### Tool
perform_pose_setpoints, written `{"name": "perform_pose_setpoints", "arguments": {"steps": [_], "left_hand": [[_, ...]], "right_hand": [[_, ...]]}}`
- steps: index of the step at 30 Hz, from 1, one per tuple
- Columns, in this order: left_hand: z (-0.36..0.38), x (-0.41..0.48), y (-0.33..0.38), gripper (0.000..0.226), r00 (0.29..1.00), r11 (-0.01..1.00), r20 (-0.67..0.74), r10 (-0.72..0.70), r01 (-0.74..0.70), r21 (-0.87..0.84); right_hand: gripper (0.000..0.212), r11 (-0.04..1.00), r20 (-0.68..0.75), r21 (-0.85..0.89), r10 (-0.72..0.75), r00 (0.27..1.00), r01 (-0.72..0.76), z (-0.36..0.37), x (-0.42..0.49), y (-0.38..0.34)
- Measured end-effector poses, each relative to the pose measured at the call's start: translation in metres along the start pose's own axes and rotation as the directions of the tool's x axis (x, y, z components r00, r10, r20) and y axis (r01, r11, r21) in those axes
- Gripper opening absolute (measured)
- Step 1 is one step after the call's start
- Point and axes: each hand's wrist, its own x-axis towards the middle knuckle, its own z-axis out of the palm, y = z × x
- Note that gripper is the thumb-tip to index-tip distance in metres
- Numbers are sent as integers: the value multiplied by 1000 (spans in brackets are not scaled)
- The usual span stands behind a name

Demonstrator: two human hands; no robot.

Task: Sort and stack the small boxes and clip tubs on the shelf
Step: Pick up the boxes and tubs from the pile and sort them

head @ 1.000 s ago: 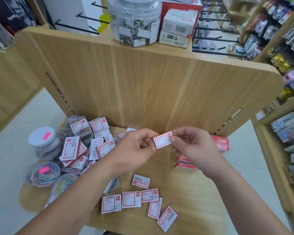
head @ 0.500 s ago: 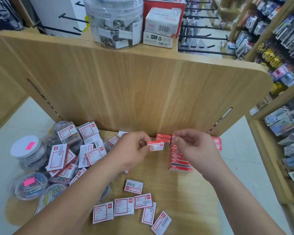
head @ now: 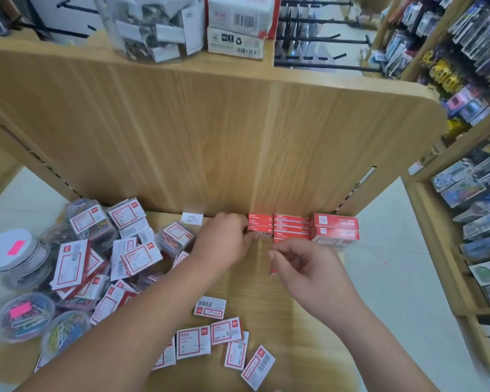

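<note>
Three stacks of red boxes (head: 290, 229) stand along the back edge of the shelf (head: 266, 292); the left hand (head: 224, 241) pinches a box (head: 259, 234) at the leftmost stack. Beside it the right hand (head: 303, 264) hovers, fingers loosely curled, empty. Stacking step in hand; next, as judged: release squarely, fetch a loose box (head: 210, 306) from the front edge

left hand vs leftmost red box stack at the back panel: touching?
Touching. Head view: left hand has fingertips against the leftmost red box stack at its left edge, no gap.
</note>
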Motion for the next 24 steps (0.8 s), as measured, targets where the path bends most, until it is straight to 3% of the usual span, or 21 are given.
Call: {"name": "perform_pose_setpoints", "arguments": {"steps": [3,6,9,11,13,16,20,24], "left_hand": [[-1,-4,2,34,1000,999,-8,18,-18,38],[-17,-18,3,27,994,996,-60,91,-91,3],[-40,-54,-6,13,959,966,-204,195,-223,-128],[-44,-92,-19,20,965,963,-130,227,-243,-121],[-36,-130,-26,31,966,969,66,249,-248,-16],[-11,-158,-31,32,943,951,170,286,-301,75],[4,-162,-31,39,966,973,148,213,-223,56],[6,-163,-31,40,979,983,101,179,-181,12]], "right_hand": [[11,1000,-11,22,11,1000,-10,4,-10,6],[4,993,47,-113,41,998,-36,7,-26,14],[36,940,286,-334,177,942,-75,16,-46,25],[53,911,394,-409,221,892,-45,27,-59,29],[61,876,413,-481,201,888,26,37,-70,32],[58,825,374,-557,154,914,89,46,-81,36],[40,852,163,-522,43,986,49,46,-96,52],[46,826,22,-563,44,999,-24,36,-101,65]]}}
